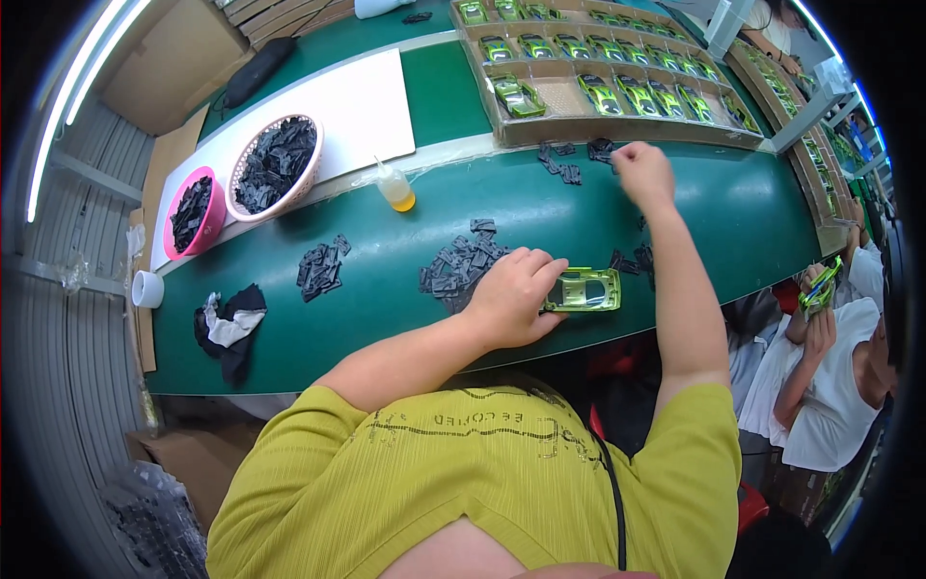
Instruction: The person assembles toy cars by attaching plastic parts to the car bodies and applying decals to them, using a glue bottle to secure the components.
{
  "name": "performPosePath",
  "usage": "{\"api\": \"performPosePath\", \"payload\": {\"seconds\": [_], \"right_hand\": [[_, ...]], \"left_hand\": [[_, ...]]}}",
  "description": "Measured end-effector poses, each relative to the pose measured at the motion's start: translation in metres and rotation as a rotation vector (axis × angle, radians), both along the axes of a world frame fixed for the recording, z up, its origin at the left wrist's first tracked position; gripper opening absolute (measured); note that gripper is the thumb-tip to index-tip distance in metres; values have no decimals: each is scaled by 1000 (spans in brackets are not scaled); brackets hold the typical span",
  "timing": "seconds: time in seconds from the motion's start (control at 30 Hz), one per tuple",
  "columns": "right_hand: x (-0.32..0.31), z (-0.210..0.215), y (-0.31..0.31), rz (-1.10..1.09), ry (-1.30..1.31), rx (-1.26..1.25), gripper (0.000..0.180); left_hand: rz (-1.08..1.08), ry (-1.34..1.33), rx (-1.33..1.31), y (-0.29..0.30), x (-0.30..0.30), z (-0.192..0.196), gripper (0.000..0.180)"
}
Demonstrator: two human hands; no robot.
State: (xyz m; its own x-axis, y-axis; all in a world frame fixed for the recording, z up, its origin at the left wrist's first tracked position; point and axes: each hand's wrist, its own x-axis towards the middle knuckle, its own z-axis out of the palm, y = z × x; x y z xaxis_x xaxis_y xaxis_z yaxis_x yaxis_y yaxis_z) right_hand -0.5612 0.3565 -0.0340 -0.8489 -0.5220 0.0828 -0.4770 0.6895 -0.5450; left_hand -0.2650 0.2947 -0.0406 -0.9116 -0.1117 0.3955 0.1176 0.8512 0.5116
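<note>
My left hand (513,294) grips a green toy car body (585,289) lying upside down on the green table (405,280), close to its near edge. A heap of small dark plastic parts (460,267) lies just left of that hand. My right hand (643,176) reaches far out, fingers pinched at a small cluster of dark parts (569,164) by the front wall of a cardboard tray (617,130). Whether it holds a part I cannot tell. The tray holds several green toy cars (517,96) in compartments.
A pink bowl (193,214) and a woven basket (278,166) hold dark parts at the left. A small bottle of yellow liquid (396,187), a second parts pile (321,267) and a black-and-white rag (230,328) lie around. A seated person (820,367) at right holds a green car.
</note>
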Motion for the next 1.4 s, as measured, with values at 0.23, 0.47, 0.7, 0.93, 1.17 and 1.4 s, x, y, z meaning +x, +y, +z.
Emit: {"api": "performPosePath", "payload": {"seconds": [0.23,0.47,0.7,0.93,1.17,1.4], "right_hand": [[-47,-7,-7,-56,21,28,30],[-26,13,-20,31,2,233,35],[-21,10,-20,325,273,298,27],[-21,2,-11,238,206,67,26],[28,37,46,254,-508,-488,22],[116,48,98,351,-676,-515,9]], "left_hand": [[-25,-19,-12,-1,-2,2,64],[-23,-25,-4,-3,-2,2,65],[-24,-29,-6,-3,-2,1,65],[-20,7,10,-1,0,-1,65],[-24,41,16,-5,-3,0,64],[-8,39,41,-8,-3,-2,61]]}}
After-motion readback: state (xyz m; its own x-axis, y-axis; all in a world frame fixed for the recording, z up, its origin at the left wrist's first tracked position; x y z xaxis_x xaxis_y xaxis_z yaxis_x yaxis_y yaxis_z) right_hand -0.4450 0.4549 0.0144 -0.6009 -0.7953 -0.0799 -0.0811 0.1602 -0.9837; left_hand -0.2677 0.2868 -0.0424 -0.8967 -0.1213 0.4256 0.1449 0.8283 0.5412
